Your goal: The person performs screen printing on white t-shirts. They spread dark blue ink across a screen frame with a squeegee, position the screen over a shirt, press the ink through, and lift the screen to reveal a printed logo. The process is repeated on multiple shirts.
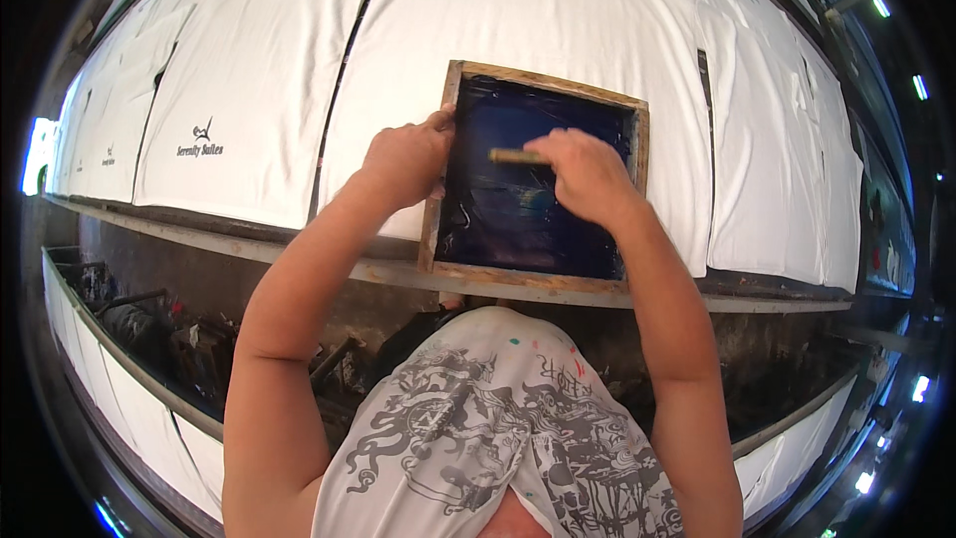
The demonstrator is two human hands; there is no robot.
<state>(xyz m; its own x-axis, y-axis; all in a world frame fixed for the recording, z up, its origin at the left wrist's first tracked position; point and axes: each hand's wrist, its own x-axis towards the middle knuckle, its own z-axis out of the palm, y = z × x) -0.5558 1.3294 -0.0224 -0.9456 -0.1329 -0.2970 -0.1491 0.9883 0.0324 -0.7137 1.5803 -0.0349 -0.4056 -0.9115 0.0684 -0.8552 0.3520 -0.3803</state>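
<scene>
I see the left hand [406, 161] curled around the left rail of the wooden frame [528, 277] at the table's [388, 274] near edge, while the right hand [590, 174], forearm slanting inward, grips a squeegee [518, 156].

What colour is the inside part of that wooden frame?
Very dark blue: the inside of the wooden frame shows best in the head view.

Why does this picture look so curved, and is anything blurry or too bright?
Head view: the fisheye lens bows the long table edge, with dark corners; head view: the right hand and its wooden strip look slightly soft, perhaps from motion; head view: lamps glare at right, a washed-out bright patch at left.
</scene>
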